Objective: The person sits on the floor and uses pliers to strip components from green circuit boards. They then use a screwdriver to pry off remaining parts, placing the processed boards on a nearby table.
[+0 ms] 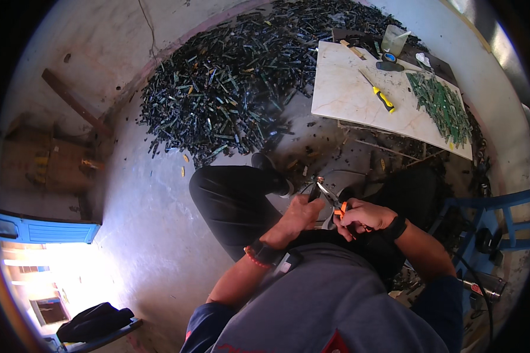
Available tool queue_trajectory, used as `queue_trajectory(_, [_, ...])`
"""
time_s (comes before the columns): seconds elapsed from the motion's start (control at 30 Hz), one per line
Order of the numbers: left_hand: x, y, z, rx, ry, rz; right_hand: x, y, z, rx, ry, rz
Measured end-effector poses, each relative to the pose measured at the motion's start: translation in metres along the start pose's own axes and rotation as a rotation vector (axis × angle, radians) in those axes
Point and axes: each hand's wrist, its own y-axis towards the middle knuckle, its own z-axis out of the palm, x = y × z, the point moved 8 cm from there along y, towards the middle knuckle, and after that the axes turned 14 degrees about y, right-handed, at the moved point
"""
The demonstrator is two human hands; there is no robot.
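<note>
In front of my lap, my left hand is closed around a dark narrow strip whose upper end sticks out past the fingers. My right hand grips long-nosed pliers with orange and black handles. The metal jaws point up and to the left, and their tips meet the top of the strip, where a small coppery bit shows. Whether the jaws are clamped on it is too small to tell.
A big heap of dark strips covers the floor ahead. On the right, a pale board carries a yellow-handled screwdriver, a dark-handled tool, blue tape and green strips. A blue chair and metal flask stand nearby.
</note>
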Motion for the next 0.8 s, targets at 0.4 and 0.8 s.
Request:
queue_trajectory(0.4, [0.005,-0.002,-0.002,0.012,-0.121,0.049,-0.019,-0.002,0.0,0.071,0.003,0.026])
queue_trajectory(0.8, [0.005,0.0,0.004,0.032,-0.184,0.034,-0.015,0.001,0.004,0.115,0.187,0.037])
